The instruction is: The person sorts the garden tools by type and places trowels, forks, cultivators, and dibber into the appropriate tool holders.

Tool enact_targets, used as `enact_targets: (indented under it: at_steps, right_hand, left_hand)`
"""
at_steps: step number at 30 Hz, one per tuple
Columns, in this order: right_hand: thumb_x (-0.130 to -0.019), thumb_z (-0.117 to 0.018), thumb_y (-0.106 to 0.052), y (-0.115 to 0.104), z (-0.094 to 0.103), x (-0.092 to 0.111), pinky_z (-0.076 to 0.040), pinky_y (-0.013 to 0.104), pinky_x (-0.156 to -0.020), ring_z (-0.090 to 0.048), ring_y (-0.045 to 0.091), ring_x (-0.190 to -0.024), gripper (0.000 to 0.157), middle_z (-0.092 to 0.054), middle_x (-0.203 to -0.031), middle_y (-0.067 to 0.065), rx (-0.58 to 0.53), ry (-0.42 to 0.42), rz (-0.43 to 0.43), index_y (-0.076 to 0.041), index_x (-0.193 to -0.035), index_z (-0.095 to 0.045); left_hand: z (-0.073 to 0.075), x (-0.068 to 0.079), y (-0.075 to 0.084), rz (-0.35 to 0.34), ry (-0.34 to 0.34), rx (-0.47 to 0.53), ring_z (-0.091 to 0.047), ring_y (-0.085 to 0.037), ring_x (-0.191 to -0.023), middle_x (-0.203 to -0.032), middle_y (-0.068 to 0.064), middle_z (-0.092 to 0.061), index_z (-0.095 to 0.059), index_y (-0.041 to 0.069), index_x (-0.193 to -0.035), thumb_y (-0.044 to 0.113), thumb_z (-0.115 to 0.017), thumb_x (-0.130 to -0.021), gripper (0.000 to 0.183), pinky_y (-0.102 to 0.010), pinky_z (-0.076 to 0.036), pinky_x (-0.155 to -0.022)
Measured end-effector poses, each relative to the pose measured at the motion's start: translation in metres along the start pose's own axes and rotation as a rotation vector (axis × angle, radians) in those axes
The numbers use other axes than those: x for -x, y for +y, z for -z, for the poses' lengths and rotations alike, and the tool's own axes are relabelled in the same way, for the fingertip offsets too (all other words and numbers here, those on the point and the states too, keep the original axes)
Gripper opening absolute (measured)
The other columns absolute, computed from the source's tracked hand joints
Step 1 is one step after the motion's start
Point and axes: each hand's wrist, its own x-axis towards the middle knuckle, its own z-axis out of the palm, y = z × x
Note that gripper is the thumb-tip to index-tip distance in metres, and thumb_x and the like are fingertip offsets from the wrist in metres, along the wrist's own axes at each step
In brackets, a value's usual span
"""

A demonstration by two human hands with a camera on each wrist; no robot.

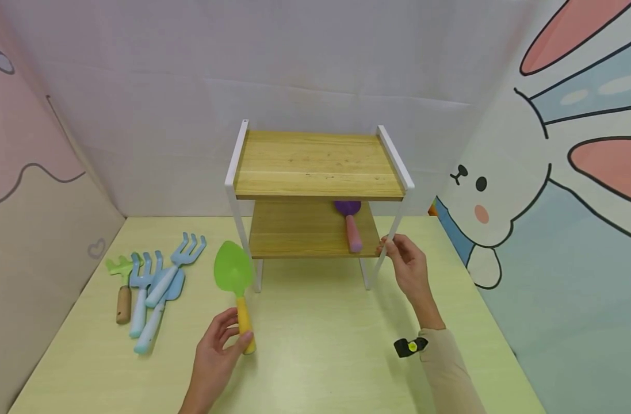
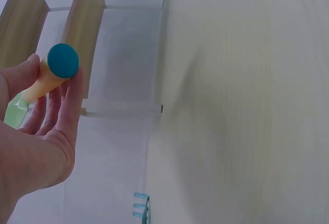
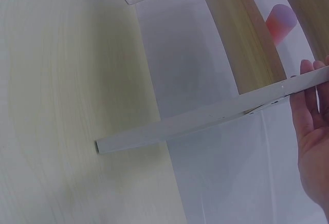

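My left hand (image 1: 215,352) holds a toy trowel (image 1: 233,270) by its yellow handle, thumb on one side and fingers on the other. The trowel's green blade points up and away, in front of the shelf's left leg. In the left wrist view the handle shows a blue end cap (image 2: 63,60). My right hand (image 1: 409,269) grips the white front right leg (image 3: 205,112) of a two-tier wooden shelf (image 1: 320,164). On the lower tier lies a purple tool with a pink handle (image 1: 354,234); the upper board hides part of its purple head.
On the table's left side lie a green rake with a brown handle (image 1: 123,305), two blue forks (image 1: 183,253) and a blue shovel (image 1: 150,330), partly overlapping. A white curtain (image 1: 155,144) hangs behind the shelf. A rabbit-printed panel (image 1: 569,276) stands at the right.
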Motion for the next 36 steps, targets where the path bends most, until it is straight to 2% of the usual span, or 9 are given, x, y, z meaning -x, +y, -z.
enact_targets:
  at_steps: [15,28,36]
  right_hand:
    - [-0.103,-0.053,0.008,-0.001,0.000,0.001,-0.059,0.027,-0.085,-0.072,0.012,-0.088,0.016,-0.070,-0.100,0.003,0.012,0.003,-0.008,0.022,-0.110,-0.059]
    - [-0.103,-0.051,0.009,0.001,0.001,0.000,-0.059,0.028,-0.086,-0.072,0.013,-0.088,0.017,-0.070,-0.101,0.003,-0.012,-0.009,0.008,0.023,-0.110,-0.057]
    - [-0.103,-0.054,0.008,0.000,0.000,0.000,-0.059,0.027,-0.087,-0.071,0.012,-0.088,0.016,-0.071,-0.096,0.003,0.001,0.008,-0.005,0.021,-0.110,-0.059]
  left_hand:
    - [-0.017,0.002,0.006,-0.046,-0.118,-0.003,-0.067,-0.023,-0.097,-0.121,-0.016,-0.062,-0.058,0.004,-0.136,-0.001,-0.076,-0.091,0.048,-0.033,-0.062,-0.070]
    - [-0.031,-0.010,0.015,-0.044,-0.194,0.003,-0.068,-0.026,-0.098,-0.120,-0.017,-0.062,-0.060,0.005,-0.136,0.004,-0.078,-0.091,0.048,-0.033,-0.062,-0.070]
    - [-0.040,-0.020,0.019,-0.034,-0.241,0.027,-0.069,-0.024,-0.099,-0.122,-0.018,-0.061,-0.060,0.002,-0.137,0.002,-0.078,-0.091,0.049,-0.034,-0.063,-0.073]
